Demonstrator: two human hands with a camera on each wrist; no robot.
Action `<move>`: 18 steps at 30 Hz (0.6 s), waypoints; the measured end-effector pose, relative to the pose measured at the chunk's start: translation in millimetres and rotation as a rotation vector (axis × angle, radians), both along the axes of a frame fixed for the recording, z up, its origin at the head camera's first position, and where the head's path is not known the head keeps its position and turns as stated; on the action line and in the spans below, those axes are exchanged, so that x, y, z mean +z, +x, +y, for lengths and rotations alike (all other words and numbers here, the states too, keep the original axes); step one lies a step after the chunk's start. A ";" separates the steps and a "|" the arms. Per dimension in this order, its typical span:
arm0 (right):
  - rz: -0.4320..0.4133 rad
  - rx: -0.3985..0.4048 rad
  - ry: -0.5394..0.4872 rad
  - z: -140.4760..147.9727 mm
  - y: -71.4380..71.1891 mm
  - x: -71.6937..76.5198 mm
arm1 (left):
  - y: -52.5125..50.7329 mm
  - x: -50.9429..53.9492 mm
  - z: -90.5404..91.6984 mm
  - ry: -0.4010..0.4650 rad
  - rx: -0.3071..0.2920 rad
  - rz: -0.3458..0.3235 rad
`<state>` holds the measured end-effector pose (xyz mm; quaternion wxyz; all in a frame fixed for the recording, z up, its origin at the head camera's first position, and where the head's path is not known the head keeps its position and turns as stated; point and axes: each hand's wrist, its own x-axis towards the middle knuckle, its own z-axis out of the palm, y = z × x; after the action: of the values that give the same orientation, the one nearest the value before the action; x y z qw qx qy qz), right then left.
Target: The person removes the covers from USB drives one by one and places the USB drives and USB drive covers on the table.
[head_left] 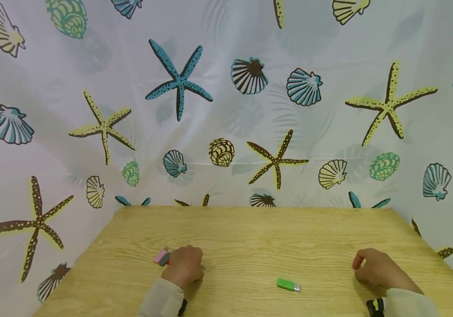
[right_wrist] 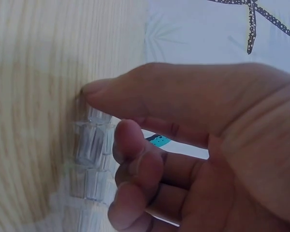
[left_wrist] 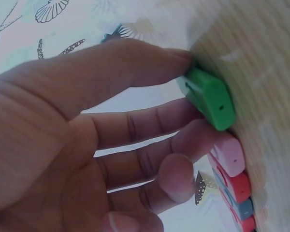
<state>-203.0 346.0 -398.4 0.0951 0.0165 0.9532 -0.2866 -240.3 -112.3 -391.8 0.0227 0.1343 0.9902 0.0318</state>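
My left hand (head_left: pixel 185 265) pinches a green USB stick (left_wrist: pixel 210 99) between thumb and index finger, low against the table. Beside it stands a row of sticks: pink (left_wrist: pixel 231 155), red (left_wrist: pixel 239 187), grey (left_wrist: pixel 244 209) and another red one; in the head view the hand covers much of this row. At the right, my right hand (head_left: pixel 378 269) holds thumb and index finger around a clear plastic piece (right_wrist: pixel 99 115), partly hidden by the thumb. Several more clear plastic pieces (right_wrist: pixel 91 142) line up below it in the right wrist view, close to the curled fingers.
Between the hands, a second green USB stick (head_left: pixel 288 285) lies on the wood-grain table (head_left: pixel 246 233), its metal plug to the right. A white curtain (head_left: pixel 210 189) printed with shells and starfish surrounds the table at the back and sides.
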 end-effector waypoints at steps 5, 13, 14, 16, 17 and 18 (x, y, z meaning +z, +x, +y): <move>-0.007 -0.004 -0.001 -0.5 0.0 1.1 | -1.0 -1.0 -1.2 0.001 0.008 -0.016; 0.013 -0.005 0.001 -8.9 1.6 14.2 | 2.0 2.6 -0.3 -0.009 -0.009 0.007; 0.018 -0.004 -0.012 -11.5 2.6 17.0 | 2.4 2.6 -0.4 -0.011 -0.010 0.013; 0.035 0.012 -0.027 -17.2 3.7 22.1 | 2.4 2.2 -0.6 -0.013 -0.010 0.021; 0.041 0.022 -0.032 -20.7 4.6 24.7 | 2.5 2.1 -0.8 -0.014 -0.010 0.025; 0.043 0.034 -0.039 -24.3 5.3 27.3 | 2.5 2.0 -0.9 -0.013 -0.010 0.026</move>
<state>-197.7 321.7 -371.1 0.0798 -0.0079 0.9493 -0.3039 -237.8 -113.1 -389.8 0.0111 0.1397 0.9899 0.0234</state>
